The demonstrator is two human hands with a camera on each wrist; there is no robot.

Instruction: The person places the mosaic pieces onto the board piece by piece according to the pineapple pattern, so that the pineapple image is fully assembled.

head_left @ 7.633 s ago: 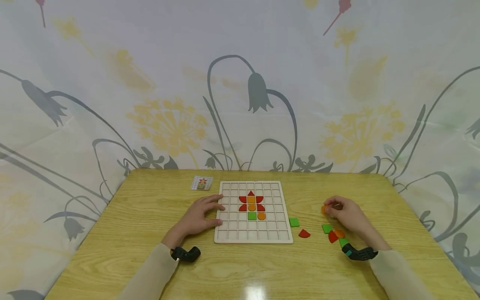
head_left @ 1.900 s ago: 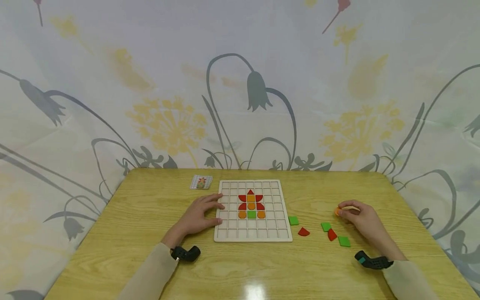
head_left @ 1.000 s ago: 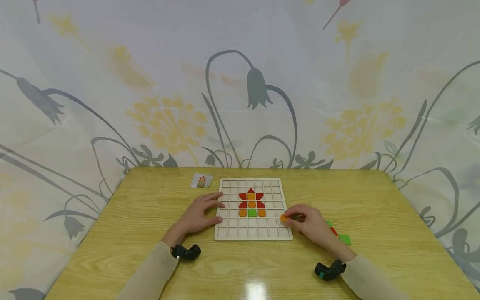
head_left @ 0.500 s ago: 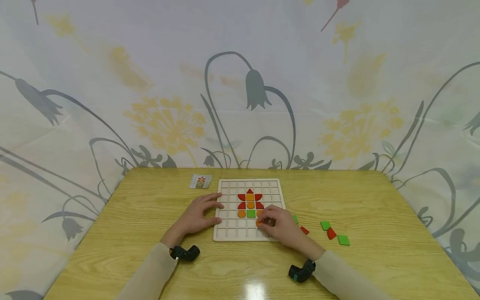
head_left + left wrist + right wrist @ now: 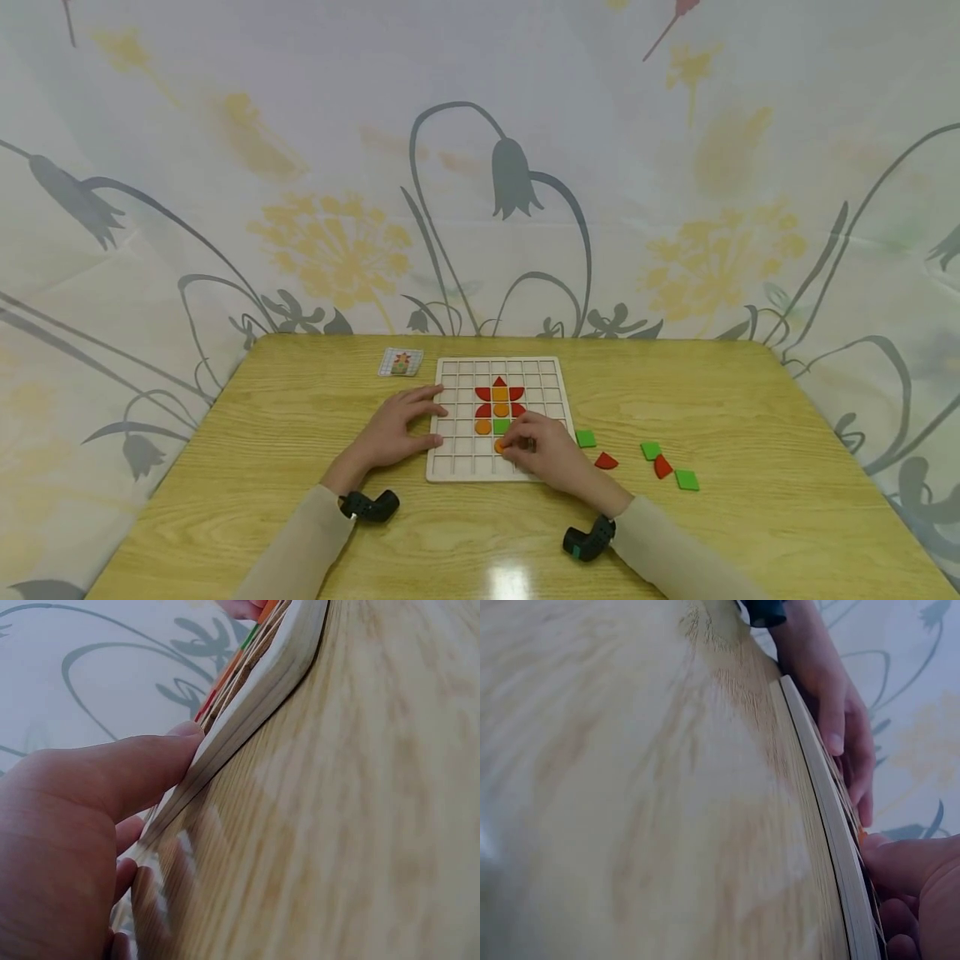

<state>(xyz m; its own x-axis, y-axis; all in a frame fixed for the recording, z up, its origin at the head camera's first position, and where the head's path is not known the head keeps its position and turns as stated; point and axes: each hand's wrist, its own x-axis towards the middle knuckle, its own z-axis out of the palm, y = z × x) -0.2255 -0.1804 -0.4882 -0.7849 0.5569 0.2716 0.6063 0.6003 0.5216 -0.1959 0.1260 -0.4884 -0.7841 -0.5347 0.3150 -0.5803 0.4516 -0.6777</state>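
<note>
A pale wooden grid board [image 5: 457,468] lies on the table. It bears a flower-like pattern of flat tiles: red petals [image 5: 483,394], an orange square [image 5: 500,394], orange discs [image 5: 483,427] and a green square [image 5: 500,426]. My right hand [image 5: 553,454] pinches another orange disc [image 5: 498,447] between thumb and fingers, right at the cell below the green square. That hand covers the pattern's lower right part. My left hand [image 5: 392,429] rests on the board's left edge with relaxed, spread fingers. In the left wrist view its thumb [image 5: 161,761] lies against the rim.
Right of the board lie loose tiles: a green square [image 5: 586,438] and a red quarter-circle [image 5: 606,461], then a green square [image 5: 650,451], a red quarter-circle [image 5: 662,466] and a green square [image 5: 686,480]. Behind the left hand is a pattern card [image 5: 401,362].
Earlier, an orange disc was added left of the green square. My right hand then picked up another disc at the right and carried it left over the board. The left hand stayed put.
</note>
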